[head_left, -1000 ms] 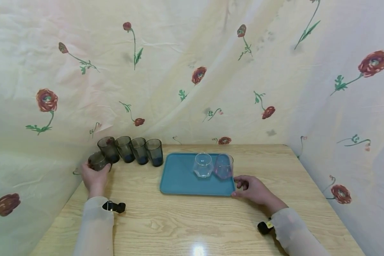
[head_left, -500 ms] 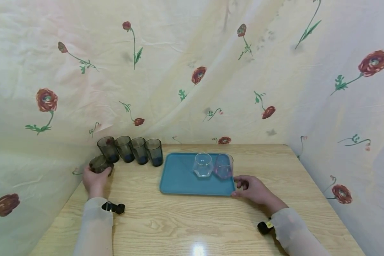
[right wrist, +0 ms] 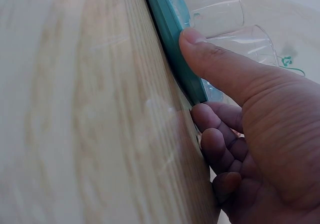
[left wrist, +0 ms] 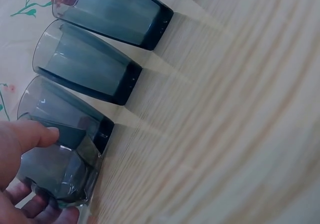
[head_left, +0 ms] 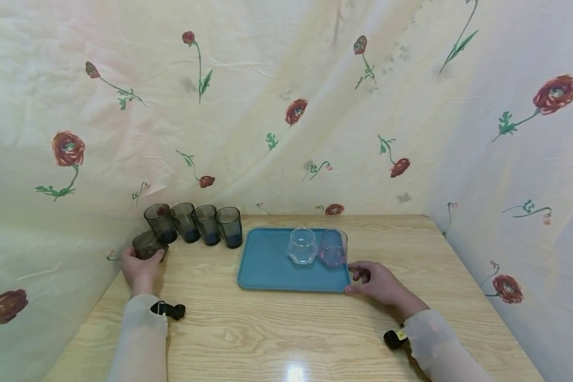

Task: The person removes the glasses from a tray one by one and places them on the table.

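One blue tray [head_left: 265,268], wood-grained table [head_left: 248,329], flowered cloth [head_left: 248,69] behind

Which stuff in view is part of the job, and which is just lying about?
Likely the job:
short dark glass, gripped by left hand
tray, right hand at its edge
clear glass, pinkish glass, both on tray

Apparently just there:
four tall dark glasses, none held
table
flowered cloth

The table [head_left: 267,329] bears dark glasses [head_left: 207,225] and a tray [head_left: 266,268].
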Demonstrator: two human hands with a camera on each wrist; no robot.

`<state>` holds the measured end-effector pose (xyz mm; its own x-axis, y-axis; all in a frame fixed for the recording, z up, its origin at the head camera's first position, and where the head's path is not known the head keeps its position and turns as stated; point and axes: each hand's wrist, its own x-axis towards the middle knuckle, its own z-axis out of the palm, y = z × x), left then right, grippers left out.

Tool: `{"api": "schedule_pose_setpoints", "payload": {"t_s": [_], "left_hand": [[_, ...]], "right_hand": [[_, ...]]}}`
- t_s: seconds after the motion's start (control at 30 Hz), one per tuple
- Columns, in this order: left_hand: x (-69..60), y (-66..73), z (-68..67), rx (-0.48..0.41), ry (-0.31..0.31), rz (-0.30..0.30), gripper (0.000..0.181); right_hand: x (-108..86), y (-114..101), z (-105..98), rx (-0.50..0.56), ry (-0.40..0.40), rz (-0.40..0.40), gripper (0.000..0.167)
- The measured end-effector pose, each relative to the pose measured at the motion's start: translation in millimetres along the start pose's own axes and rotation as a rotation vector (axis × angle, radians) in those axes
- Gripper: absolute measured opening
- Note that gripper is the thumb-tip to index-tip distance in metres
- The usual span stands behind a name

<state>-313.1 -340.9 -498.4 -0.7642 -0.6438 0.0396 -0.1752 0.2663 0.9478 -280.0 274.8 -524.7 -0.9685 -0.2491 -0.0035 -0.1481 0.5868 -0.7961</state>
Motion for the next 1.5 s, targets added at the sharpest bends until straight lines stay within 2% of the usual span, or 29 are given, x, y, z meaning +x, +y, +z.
{"api": "schedule_pose_setpoints", "payload": {"t_s": [0.3,0.63,0.83,0.93,1.07,1.13,1.23,1.3,1.37,1.5], "left_hand": [[-2.5,-0.4,7.3,-0.089,0.031,-0.019,0.090],[-6.1,-0.8,6.2,-0.109,0.019,-0.047,0.094],[-5.9,-1.1,6.8,-0.103,0.013,-0.048,0.098],[-5.6,1.7,6.7,-0.125,0.048,-0.041,0.103],[-5.8,14.1,4.1,-0.232,0.182,0.018,0.096],[-6.2,23.8,2.4,-0.290,0.255,0.063,0.086],[-9.2,40.7,-0.1,-0.355,0.325,0.106,0.070],[-12.9,52.1,-1.5,-0.375,0.339,0.133,0.061],[-17.8,63.3,-1.9,-0.401,0.326,0.149,0.055],[-28.5,80.3,2.3,-0.419,0.273,0.223,0.046]], "right_hand": [[-0.4,-0.3,-1.1,-0.024,-0.006,-0.007,0.071],[-1.8,-3.8,-0.7,0.012,-0.019,-0.034,0.069],[-1.2,-1.1,-0.3,0.005,-0.016,-0.015,0.068],[-0.3,0.2,-0.7,0.008,-0.016,-0.012,0.069],[0.5,-0.1,-1.7,0.011,-0.014,-0.021,0.069],[0.7,-0.3,-1.9,0.015,-0.013,-0.025,0.069],[0.9,0.2,-1.8,0.014,-0.014,-0.026,0.069],[0.8,0.5,-1.6,0.012,-0.015,-0.025,0.070],[0.3,0.2,-1.4,0.007,-0.012,-0.026,0.071],[-0.4,-0.6,-1.5,-0.001,-0.007,-0.032,0.071]]}}
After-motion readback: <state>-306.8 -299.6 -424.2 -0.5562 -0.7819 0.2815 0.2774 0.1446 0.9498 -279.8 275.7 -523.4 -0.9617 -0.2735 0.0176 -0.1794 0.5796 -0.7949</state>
